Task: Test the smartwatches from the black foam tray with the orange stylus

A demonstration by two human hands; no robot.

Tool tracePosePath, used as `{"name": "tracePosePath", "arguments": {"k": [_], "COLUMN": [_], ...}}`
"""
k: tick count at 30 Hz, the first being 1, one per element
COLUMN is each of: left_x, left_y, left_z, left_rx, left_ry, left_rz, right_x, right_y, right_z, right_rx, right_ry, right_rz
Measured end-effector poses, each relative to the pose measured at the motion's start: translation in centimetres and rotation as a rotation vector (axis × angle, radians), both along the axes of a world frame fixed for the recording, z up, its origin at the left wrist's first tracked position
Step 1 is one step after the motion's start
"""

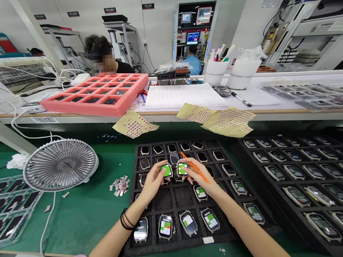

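My left hand (153, 182) is closed on a smartwatch case (166, 170) whose lit screen is mostly green, the thumb lying on its face. Close beside it, my right hand (203, 177) grips a second smartwatch case (182, 168), also lit green. A thin orange stick (197, 169) runs through the right hand; its exact kind I cannot make out. Both watches are held above a black foam tray (163, 199) with square pockets. Several strapless watches lie in it, some dark, others lit, such as the watch (210, 219) in the front row. My forearms hide some pockets.
A second black tray of watches (294, 172) stands right. Left are a round fan (61, 164), small loose tabs (120, 186) and a clear plastic tray (12, 208). A shelf behind bears a pink foam tray (120, 105) and papers (183, 96). A person (99, 50) sits beyond.
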State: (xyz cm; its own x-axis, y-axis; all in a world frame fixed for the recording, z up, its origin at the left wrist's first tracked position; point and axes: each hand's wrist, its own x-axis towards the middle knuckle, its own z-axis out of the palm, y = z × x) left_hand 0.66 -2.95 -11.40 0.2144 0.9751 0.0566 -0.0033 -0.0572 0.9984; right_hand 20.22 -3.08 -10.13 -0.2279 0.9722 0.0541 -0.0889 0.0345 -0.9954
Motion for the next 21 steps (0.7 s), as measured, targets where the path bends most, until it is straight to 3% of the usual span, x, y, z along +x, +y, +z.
{"name": "tracePosePath", "arguments": {"k": [9, 14, 21], "left_x": [0.2, 0.0, 0.1], "left_y": [-0.1, -0.4, -0.2], "left_z": [0.2, 1.0, 0.5], "left_rx": [0.027, -0.064, -0.008], "left_ry": [0.003, 0.051, 0.036], "left_rz": [0.023, 0.083, 0.030], "right_x": [-0.1, -0.1, 0.0], "right_y": [-0.3, -0.3, 0.0], "right_z": [0.6, 0.9, 0.2], "right_rx": [0.021, -0.049, 0.004], "right_ry": [-0.057, -0.079, -0.090], "right_rz": [-0.015, -0.104, -0.078]}}
